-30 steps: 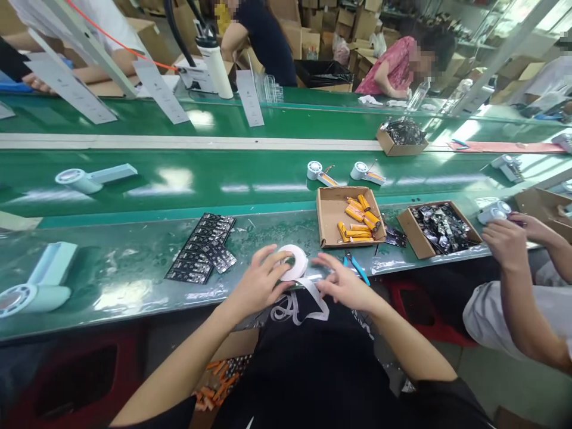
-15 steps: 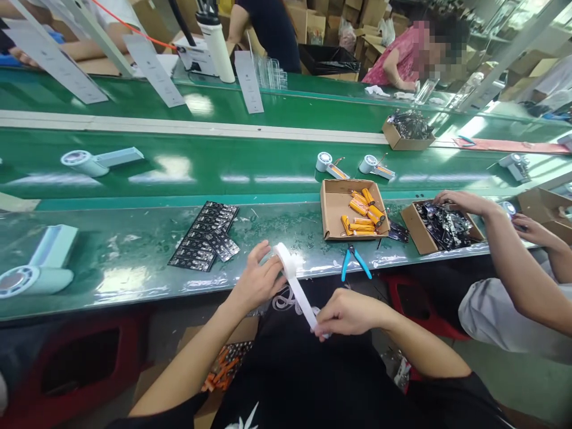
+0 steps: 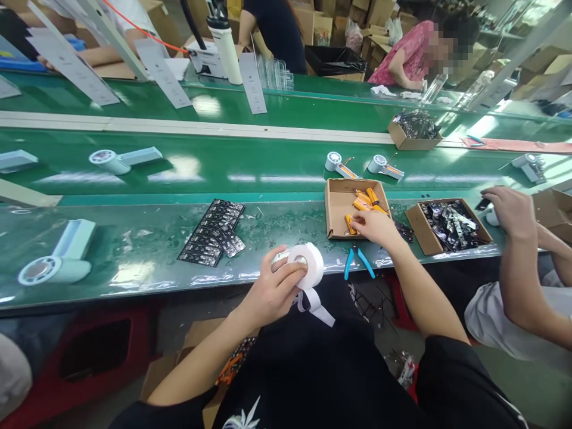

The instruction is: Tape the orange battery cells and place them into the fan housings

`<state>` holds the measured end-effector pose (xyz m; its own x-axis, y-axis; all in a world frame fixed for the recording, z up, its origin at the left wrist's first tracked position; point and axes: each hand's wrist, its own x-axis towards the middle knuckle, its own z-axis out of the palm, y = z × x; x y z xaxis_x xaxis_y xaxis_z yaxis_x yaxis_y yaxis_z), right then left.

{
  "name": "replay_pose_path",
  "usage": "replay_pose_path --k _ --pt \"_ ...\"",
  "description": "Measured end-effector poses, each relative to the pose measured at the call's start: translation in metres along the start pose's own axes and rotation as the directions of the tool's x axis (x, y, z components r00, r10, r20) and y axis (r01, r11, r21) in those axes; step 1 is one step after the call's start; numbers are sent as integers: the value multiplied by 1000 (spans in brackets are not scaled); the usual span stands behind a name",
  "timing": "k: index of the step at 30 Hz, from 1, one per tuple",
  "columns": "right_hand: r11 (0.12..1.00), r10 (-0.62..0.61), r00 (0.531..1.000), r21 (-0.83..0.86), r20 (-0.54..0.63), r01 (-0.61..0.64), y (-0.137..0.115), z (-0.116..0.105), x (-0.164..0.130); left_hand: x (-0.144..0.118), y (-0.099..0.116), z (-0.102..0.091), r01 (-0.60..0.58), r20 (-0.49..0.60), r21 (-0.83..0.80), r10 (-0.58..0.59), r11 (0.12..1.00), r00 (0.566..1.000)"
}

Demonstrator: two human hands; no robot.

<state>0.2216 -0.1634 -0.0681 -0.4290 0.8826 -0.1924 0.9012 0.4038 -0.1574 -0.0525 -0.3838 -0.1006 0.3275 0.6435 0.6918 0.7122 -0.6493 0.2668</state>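
At far left, a pale-blue shell [image 3: 56, 269] lies near the front edge of the bench [image 3: 147, 238]; bare bench separates it from the boards [image 3: 210, 235]. Your left hand [image 3: 277, 286] pinches the tape [image 3: 316, 265], thumb and fingers closed around its rim, at the bench's front edge; the loose strip [image 3: 322, 313] hangs past that edge, above your lap. Your right hand [image 3: 374, 226] reaches over the front wall of the box [image 3: 338, 202], thumb and fingertips at a cell [image 3: 349, 226] lying inside by that wall; you can't tell whether they grip it yet. The step in hand looks like picking up a cell. Lifting it calls for a firm pinch and clearance over the front wall. Mind the cutters [image 3: 358, 262] just below, handles towards you. Room is tighter rightward: the board bin [image 3: 447, 229], then a co-worker's hand [image 3: 512, 208].
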Motion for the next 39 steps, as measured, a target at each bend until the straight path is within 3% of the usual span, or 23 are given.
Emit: replay_pose_path --k 4,5,7,8,10,11,12,13,15,17,18,23,27,31,33,36,38,39 --pt "995 -40 998 96 44 36 10 8 5 8 1 4 -27 37 5 27 1000 999" --pt "989 -34 999 144 -10 35 12 11 6 8 1 5 -26 57 5 25 1000 998" --pt "931 24 962 356 -273 77 15 16 5 8 1 8 -26 102 14 24 1000 994" --pt "855 97 891 496 -444 153 14 19 3 8 0 10 -31 125 25 28 999 992" --pt "627 312 653 666 -690 404 6 26 -7 7 -1 11 -43 173 52 34 998 984" --pt "533 385 561 673 -733 513 1 28 -15 7 -1 11 -52 197 64 38 997 980" --pt "470 413 520 664 -748 582 -6 31 -25 6 -2 10 -61 221 72 43 996 974" --pt "432 394 528 659 -752 615 -12 33 -36 6 -3 10 -68 244 76 47 995 969" --pt "404 255 643 684 -722 608 -23 35 -59 6 -3 7 -78 288 76 53 994 956" --pt "438 83 753 703 -653 561 -31 36 -78 6 -3 6 -81 321 71 54 994 946" --pt "481 20 776 687 -630 545 -34 37 -86 5 -3 5 -81 333 69 54 994 941" --pt "707 -150 791 495 -594 506 -41 42 -98 4 -2 9 -143 357 71 109 987 928" --pt "769 -293 862 434 -414 470 -45 46 -97 8 -1 11 -208 404 79 159 975 901" --pt "806 -270 934 475 -236 353 -45 43 -98 16 0 9 -199 425 108 135 974 895" --pt "731 -241 951 608 -194 310 -43 41 -98 20 0 9 -198 423 123 129 973 897" --pt "494 -185 965 832 -184 253 -42 42 -97 20 1 11 -161 422 150 84 976 903" --pt "354 -37 961 896 -272 267 -44 46 -94 19 5 15 -118 374 178 44 977 927" --pt "306 74 936 901 -344 307 -47 48 -93 18 7 17 -105 334 192 36 976 942"
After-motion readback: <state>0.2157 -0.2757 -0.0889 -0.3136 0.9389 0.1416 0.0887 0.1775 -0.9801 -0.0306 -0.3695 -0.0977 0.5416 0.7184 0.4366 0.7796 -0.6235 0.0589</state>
